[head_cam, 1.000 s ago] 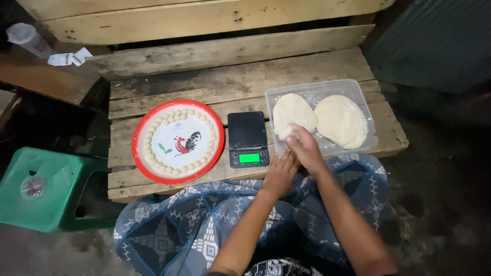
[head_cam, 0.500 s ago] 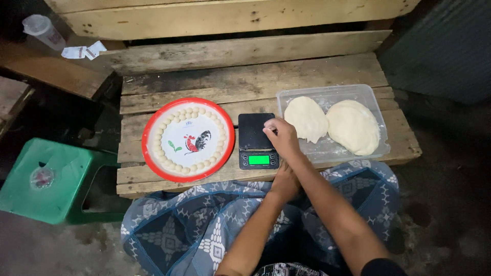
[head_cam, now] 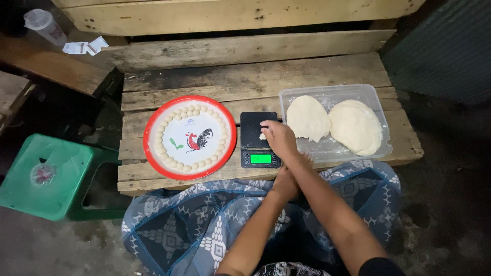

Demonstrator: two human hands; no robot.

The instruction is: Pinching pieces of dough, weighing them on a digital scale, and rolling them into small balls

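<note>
My right hand (head_cam: 279, 139) reaches over the small black kitchen scale (head_cam: 258, 139) and pinches a small piece of white dough (head_cam: 263, 136) just above its platform. The scale's display glows green. My left hand (head_cam: 285, 184) rests low at the near edge of the wooden bench, partly under my right forearm, fingers curled; whether it holds anything cannot be seen. To the right stands a clear plastic tub (head_cam: 376, 105) with two large lumps of dough (head_cam: 307, 118). To the left lies a red-rimmed round tray (head_cam: 151, 125) with a rooster picture, ringed by several small dough balls (head_cam: 194, 109).
The rough wooden bench (head_cam: 245, 76) has a raised plank behind it. A green plastic stool (head_cam: 46, 176) stands at the left with a small cup on it. A plastic cup (head_cam: 45, 25) and crumpled paper (head_cam: 84, 47) sit at the upper left. Patterned blue cloth covers my lap (head_cam: 204, 225).
My right hand moved left from the dough tub to the scale with a small piece of dough. My left hand drew back toward the bench's near edge.
</note>
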